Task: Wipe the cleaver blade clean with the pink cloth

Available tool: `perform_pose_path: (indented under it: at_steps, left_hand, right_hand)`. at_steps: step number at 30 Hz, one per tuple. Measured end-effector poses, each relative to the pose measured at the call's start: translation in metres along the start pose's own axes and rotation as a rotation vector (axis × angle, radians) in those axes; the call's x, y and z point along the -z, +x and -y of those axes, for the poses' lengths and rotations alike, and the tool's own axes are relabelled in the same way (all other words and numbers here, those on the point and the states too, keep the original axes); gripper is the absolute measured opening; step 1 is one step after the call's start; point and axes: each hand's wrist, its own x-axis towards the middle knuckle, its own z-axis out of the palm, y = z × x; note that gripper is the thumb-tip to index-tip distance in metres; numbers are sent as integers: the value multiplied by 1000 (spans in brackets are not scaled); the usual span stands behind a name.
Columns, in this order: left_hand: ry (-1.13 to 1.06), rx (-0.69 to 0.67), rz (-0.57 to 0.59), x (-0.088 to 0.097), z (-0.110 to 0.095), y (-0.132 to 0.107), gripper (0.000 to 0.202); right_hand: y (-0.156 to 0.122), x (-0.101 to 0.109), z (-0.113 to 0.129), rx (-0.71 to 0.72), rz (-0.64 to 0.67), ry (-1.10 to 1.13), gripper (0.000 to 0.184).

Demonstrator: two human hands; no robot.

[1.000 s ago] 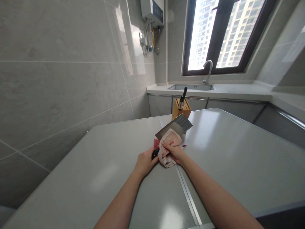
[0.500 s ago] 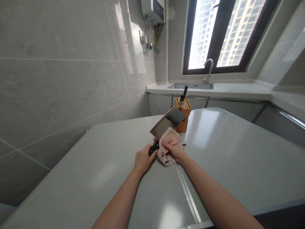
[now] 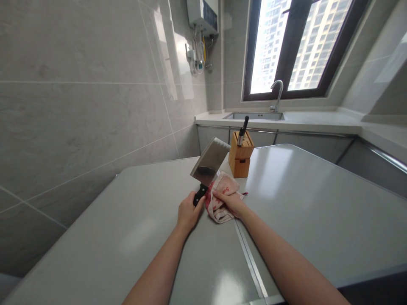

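My left hand (image 3: pixel 188 212) is closed around the black riveted handle of a cleaver (image 3: pixel 211 159). Its broad steel blade tilts up and to the right above the table. In my right hand (image 3: pixel 233 203) is a pink and white cloth (image 3: pixel 222 190) with red marks, pinched between thumb and fingers. The cloth lies close beside the lower end of the blade and the handle; whether it touches the steel I cannot tell. Just beyond the blade stands a wooden knife block (image 3: pixel 242 154), with a black-handled tool (image 3: pixel 243 132) upright in its top.
The hands work over a glossy light table (image 3: pixel 143 241) with a metal seam strip (image 3: pixel 249 254). Farther back, a white counter (image 3: pixel 318 116) holds a sink (image 3: pixel 254 116) with a faucet (image 3: pixel 279 95) under a window. A water heater (image 3: pixel 203 17) hangs on the wall.
The cleaver has swung left and tilted more upright, away from the front of the knife block. More of its blade is uncovered by the cloth. My left hand shifted slightly left.
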Motion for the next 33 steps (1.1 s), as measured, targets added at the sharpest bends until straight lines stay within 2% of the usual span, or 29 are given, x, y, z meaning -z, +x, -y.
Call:
perform_pose_path:
  at_steps: [8,12,16,19,26,33]
  left_hand:
    - [43,-42,104,0,-4,-2,29]
    - [58,-100,170,1,-4,-3,28]
    - [25,-139,219,1,-4,-3,23]
    - [-7,-147,226,1,-5,-3,22]
    - [-33,-152,223,2,-5,-3,24]
    - [-29,-139,233,3,-7,-3,24]
  right_hand:
    - [4,5,-5,-23,63,-31,43]
    - [0,2,0,-53,77,-21,39]
    - [-3,-1,4,-68,34,-16,36]
    - [-4,-3,7,-58,15,19,35]
    - [-8,-7,15,-134,-36,14,31]
    - [-2,-4,8,-106,-30,53,28]
